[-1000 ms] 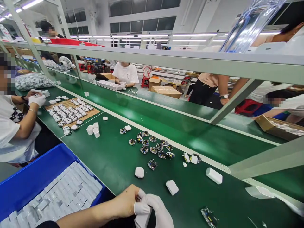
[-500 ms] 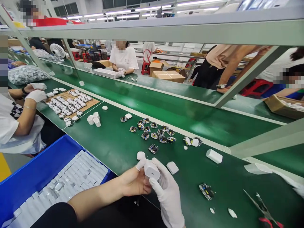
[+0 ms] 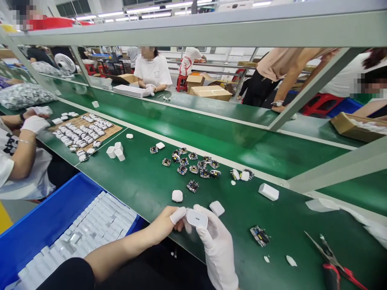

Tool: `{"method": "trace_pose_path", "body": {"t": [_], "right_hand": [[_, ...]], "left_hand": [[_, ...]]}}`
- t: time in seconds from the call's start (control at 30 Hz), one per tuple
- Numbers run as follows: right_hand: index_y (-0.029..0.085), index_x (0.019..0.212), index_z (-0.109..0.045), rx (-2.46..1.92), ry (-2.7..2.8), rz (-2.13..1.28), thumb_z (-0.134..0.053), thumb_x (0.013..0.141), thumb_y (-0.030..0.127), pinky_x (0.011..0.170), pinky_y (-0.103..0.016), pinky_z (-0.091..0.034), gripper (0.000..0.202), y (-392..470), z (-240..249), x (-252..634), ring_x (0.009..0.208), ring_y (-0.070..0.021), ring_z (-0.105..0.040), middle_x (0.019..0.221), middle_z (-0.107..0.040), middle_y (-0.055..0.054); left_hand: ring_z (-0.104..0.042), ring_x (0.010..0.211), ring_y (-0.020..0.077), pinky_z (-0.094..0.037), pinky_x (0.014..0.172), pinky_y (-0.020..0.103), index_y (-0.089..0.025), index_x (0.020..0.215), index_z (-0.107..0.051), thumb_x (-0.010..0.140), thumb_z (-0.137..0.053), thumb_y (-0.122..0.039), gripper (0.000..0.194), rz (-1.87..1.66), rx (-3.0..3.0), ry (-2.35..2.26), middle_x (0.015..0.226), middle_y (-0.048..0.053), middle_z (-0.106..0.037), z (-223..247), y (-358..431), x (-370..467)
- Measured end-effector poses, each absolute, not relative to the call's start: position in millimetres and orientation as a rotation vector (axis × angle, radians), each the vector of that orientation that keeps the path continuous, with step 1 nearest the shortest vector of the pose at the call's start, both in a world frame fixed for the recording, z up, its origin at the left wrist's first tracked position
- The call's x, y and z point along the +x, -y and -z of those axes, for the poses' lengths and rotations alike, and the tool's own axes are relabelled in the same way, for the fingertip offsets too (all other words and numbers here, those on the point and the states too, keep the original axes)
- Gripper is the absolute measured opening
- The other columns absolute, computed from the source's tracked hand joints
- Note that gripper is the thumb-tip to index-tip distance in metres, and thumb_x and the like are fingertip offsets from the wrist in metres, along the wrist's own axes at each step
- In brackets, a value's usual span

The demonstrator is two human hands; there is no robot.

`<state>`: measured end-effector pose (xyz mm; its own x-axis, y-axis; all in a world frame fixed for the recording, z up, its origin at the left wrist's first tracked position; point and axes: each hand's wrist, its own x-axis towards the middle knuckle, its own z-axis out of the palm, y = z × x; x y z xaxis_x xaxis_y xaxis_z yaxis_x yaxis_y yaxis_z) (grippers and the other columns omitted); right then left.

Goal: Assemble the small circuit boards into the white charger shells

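Note:
A white charger housing (image 3: 197, 220) with a small slot in its end face is held between my two hands above the front edge of the bench. My right hand (image 3: 219, 245), in a white glove, grips it from the right with thumb and fingers. From the left, my left hand (image 3: 169, 225) closes on its side; the hand is mostly bare, with a white cover on the thumb, and its other fingers are partly hidden. Just beyond lie a white cap (image 3: 177, 196), another white cap (image 3: 217, 208) and a circuit board (image 3: 192, 185).
Several circuit boards (image 3: 193, 169) lie along the green bench (image 3: 145, 185). Red-handled pliers (image 3: 332, 257) and a loose board (image 3: 260, 235) are at right. A blue bin (image 3: 75, 185) of white housings stands at left. A co-worker's gloved hand (image 3: 35, 125) is beside a filled wooden board (image 3: 116, 129).
The charger housing has tilted, its slotted face now turned more upward. My left hand has shifted left and up around it. The camera view has moved slightly, bringing more of the pliers into sight.

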<state>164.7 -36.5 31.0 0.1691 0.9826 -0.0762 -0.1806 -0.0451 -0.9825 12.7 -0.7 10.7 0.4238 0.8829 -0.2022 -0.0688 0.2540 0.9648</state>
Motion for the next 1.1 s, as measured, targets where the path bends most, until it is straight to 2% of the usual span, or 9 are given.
{"method": "trace_pose_path", "body": {"t": [0.07, 0.1, 0.17, 0.23, 0.33, 0.53, 0.77, 0.97, 1.1], "right_hand": [[0.02, 0.103, -0.073, -1.19, 0.929, -1.226, -0.081, 0.068, 0.054, 0.084, -0.042, -0.059, 0.05, 38.1, -29.5, 167.5, 0.095, -0.0312, -0.071, 0.104, -0.076, -0.012], [0.02, 0.103, -0.073, -1.179, 0.944, -1.238, -0.079, 0.069, 0.057, 0.086, -0.041, -0.058, 0.05, 38.3, -28.8, 168.7, 0.096, -0.0307, -0.071, 0.104, -0.076, -0.011], [0.021, 0.101, -0.074, -1.162, 1.016, -1.26, -0.073, 0.073, 0.061, 0.086, -0.039, -0.058, 0.049, 37.6, -28.5, 170.0, 0.094, -0.029, -0.071, 0.101, -0.076, -0.009], [0.021, 0.096, -0.075, -1.158, 1.126, -1.276, -0.064, 0.081, 0.063, 0.084, -0.036, -0.057, 0.046, 35.6, -30.0, 169.4, 0.091, -0.0268, -0.071, 0.096, -0.076, -0.008], [0.022, 0.102, -0.073, -1.155, 1.22, -1.287, -0.054, 0.089, 0.06, 0.089, -0.036, -0.056, 0.045, 33.2, -32.4, 166.9, 0.098, -0.0263, -0.069, 0.105, -0.075, -0.008], [0.025, 0.139, -0.05, -1.008, 1.289, -1.253, -0.066, 0.083, 0.053, 0.101, -0.044, -0.051, 0.065, 42.0, -22.9, 168.1, 0.123, -0.0311, -0.06, 0.136, -0.06, -0.013], [0.021, 0.116, -0.065, -1.149, 1.284, -0.961, -0.065, 0.084, 0.038, 0.08, -0.037, -0.06, 0.036, 41.4, -6.6, 157.8, 0.093, -0.0272, -0.073, 0.109, -0.073, -0.011], [0.023, 0.127, -0.06, -1.033, 1.463, -0.789, -0.071, 0.077, 0.026, 0.088, -0.043, -0.058, 0.052, 34.7, 2.0, 170.6, 0.102, -0.0283, -0.07, 0.117, -0.071, -0.011], [0.029, 0.119, -0.065, -0.967, 1.634, -0.637, -0.075, 0.075, 0.02, 0.093, -0.05, -0.055, 0.046, 33.8, -8.9, 184.7, 0.099, -0.027, -0.072, 0.11, -0.075, -0.007]], "left_hand": [[-0.053, 0.066, 0.0141, -0.044, 0.065, 0.028, -0.014, 0.098, -0.067, 0.091, -0.056, -0.042, 0.031, -1.041, 1.529, -1.052, 0.078, 0.005, -0.064, -10.8, 0.6, 3.5], [-0.058, 0.077, 0.0167, -0.048, 0.073, 0.031, -0.017, 0.114, -0.064, 0.089, -0.058, -0.031, 0.029, -1.165, 1.725, -1.045, 0.094, 0.008, -0.066, -11.3, -0.2, -0.7], [-0.061, 0.103, 0.0227, -0.051, 0.087, 0.038, -0.021, 0.136, -0.05, 0.087, -0.059, -0.018, 0.05, -1.349, 2.076, -0.871, 0.124, 0.015, -0.059, -13.0, -3.5, -6.4], [-0.059, 0.116, 0.0255, -0.05, 0.096, 0.041, -0.022, 0.141, -0.044, 0.086, -0.061, -0.015, 0.058, -1.42, 2.303, -0.618, 0.132, 0.017, -0.055, -15.6, -8.3, -8.1], [-0.064, 0.11, 0.0252, -0.052, 0.094, 0.037, -0.021, 0.136, -0.049, 0.083, -0.071, -0.028, 0.058, -1.402, 2.315, -0.492, 0.121, 0.015, -0.065, -20.4, -12.8, -6.0], [-0.065, 0.09, 0.0238, -0.051, 0.085, 0.035, -0.019, 0.107, -0.066, 0.074, -0.078, -0.038, 0.04, -1.206, 1.75, -0.85, 0.098, 0.01, -0.07, -24.1, -1.3, -3.2], [-0.058, 0.081, 0.0197, -0.047, 0.077, 0.03, -0.016, 0.093, -0.065, 0.068, -0.08, -0.035, 0.035, -1.175, 1.369, -0.823, 0.088, 0.006, -0.064, -18.9, 2.2, 4.4], [-0.064, 0.101, 0.0268, -0.048, 0.094, 0.038, -0.019, 0.114, -0.067, 0.075, -0.076, -0.027, 0.041, -1.107, 1.828, -0.696, 0.106, 0.012, -0.069, -30.3, -6.5, -12.8], [-0.069, 0.091, 0.0261, -0.053, 0.089, 0.04, -0.022, 0.102, -0.074, 0.082, -0.067, -0.024, 0.021, -0.841, 2.008, -0.566, 0.096, 0.011, -0.071, -41.1, -3.7, -27.7]]}}
